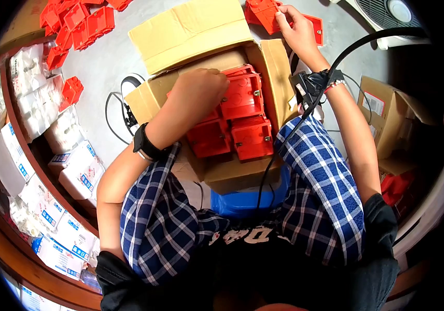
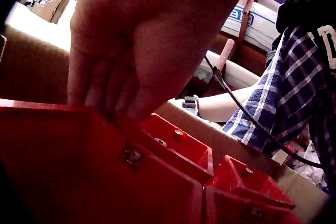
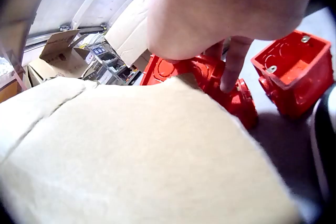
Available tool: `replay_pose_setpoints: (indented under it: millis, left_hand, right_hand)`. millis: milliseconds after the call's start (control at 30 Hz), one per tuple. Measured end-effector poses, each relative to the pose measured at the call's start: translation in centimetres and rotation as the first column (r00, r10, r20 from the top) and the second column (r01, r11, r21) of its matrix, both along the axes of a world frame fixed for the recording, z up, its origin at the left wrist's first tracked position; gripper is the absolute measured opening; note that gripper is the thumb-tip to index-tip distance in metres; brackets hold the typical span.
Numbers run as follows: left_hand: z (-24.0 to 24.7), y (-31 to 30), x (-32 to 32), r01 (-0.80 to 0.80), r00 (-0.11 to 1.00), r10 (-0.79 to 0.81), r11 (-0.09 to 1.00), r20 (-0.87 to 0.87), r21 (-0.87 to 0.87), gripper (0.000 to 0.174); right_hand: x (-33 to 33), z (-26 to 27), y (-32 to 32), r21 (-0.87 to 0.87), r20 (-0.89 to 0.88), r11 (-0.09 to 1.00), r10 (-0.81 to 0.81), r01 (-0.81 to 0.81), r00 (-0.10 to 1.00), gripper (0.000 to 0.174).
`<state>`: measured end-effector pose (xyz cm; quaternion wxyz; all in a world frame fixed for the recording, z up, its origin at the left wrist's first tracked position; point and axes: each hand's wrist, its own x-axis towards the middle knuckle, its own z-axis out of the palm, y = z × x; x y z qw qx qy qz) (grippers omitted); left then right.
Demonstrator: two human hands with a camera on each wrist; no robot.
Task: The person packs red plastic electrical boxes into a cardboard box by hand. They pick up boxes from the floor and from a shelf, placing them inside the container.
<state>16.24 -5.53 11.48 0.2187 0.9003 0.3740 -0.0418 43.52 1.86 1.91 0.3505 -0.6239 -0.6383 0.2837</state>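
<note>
Inside an open cardboard box (image 1: pixel 279 72) between the person's knees, red plastic electrical boxes (image 1: pixel 242 96) are packed side by side. My left hand (image 1: pixel 201 90) is down in the carton and grips a red electrical box at its wall; in the left wrist view its fingertips are hidden behind the red rim (image 2: pixel 47 107). Past the carton's far right corner, my right hand (image 1: pixel 300 36) holds another red electrical box (image 1: pixel 265 15) over the floor, thumb on its near side. In the right wrist view, a carton flap (image 3: pixel 142 150) covers part of that held box (image 3: pixel 184 69).
A loose red box (image 3: pixel 296 71) stands on the floor beside the right hand. More red boxes (image 1: pixel 79 20) lie scattered at the far left. A black cable (image 1: pixel 346 54) crosses near the right wrist. A fan (image 1: pixel 395 13) and another carton (image 1: pixel 388 114) are at right; white packages (image 1: pixel 76 171) line the left.
</note>
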Motion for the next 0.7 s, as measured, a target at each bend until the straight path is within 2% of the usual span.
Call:
replay_pose_setpoints:
  millis: [67,133,200,267,300,367,467,533,600,700]
  left_hand:
    - [0.4,0.2,0.0,-0.038,0.996,0.041,0.998,0.080,-0.042,0.021]
    - [0.7,0.1,-0.1,-0.058,0.996,0.063,0.995,0.063,-0.078,0.021]
    - [1.0,0.0,-0.1,-0.076,0.996,0.081,0.991,0.045,-0.111,0.020]
    - [1.5,0.0,0.0,-0.152,0.978,0.171,0.977,0.120,-0.151,0.019]
    - [1.6,0.0,-0.1,-0.148,0.979,0.167,0.977,0.121,-0.152,0.019]
    - [1.7,0.2,-0.4,-0.268,0.943,0.300,0.940,0.141,-0.210,0.018]
    - [1.5,0.7,-0.7,-0.247,0.928,0.289,0.950,0.237,-0.192,0.019]
    - [1.0,0.5,-0.7,-0.225,0.934,0.276,0.948,0.229,-0.225,0.020]
    - [0.9,0.5,-0.5,-0.204,0.939,0.264,0.944,0.221,-0.258,0.020]
    - [1.4,0.8,-0.4,-0.205,0.955,0.250,0.946,0.162,-0.251,0.020]
  right_hand:
    - [0.1,0.7,0.0,-0.017,-0.002,1.000,0.006,-0.006,1.000,0.024]
    - [0.0,0.8,-0.1,-0.035,-0.007,0.999,0.012,-0.012,1.000,0.024]
    - [0.0,0.8,-0.1,0.029,-0.055,0.999,0.020,-0.018,0.998,0.024]
    - [0.2,0.8,-0.1,0.029,-0.048,0.999,0.018,-0.016,0.999,0.025]
    - [0.3,0.8,-0.1,0.028,-0.042,0.999,0.021,-0.020,0.999,0.025]
    - [0.4,0.6,-0.1,0.017,-0.034,1.000,0.010,-0.009,0.999,0.024]
    - [-0.1,2.1,-0.7,-0.031,-0.015,0.999,-0.029,0.028,0.999,0.019]
    - [-0.3,2.6,-0.9,-0.067,-0.001,0.996,-0.059,0.059,0.998,0.014]
    - [-0.4,2.4,-0.8,0.084,0.022,0.996,-0.037,0.035,0.999,0.012]
    - [-0.6,2.7,-0.7,0.050,-0.003,0.998,-0.025,0.025,1.000,0.012]
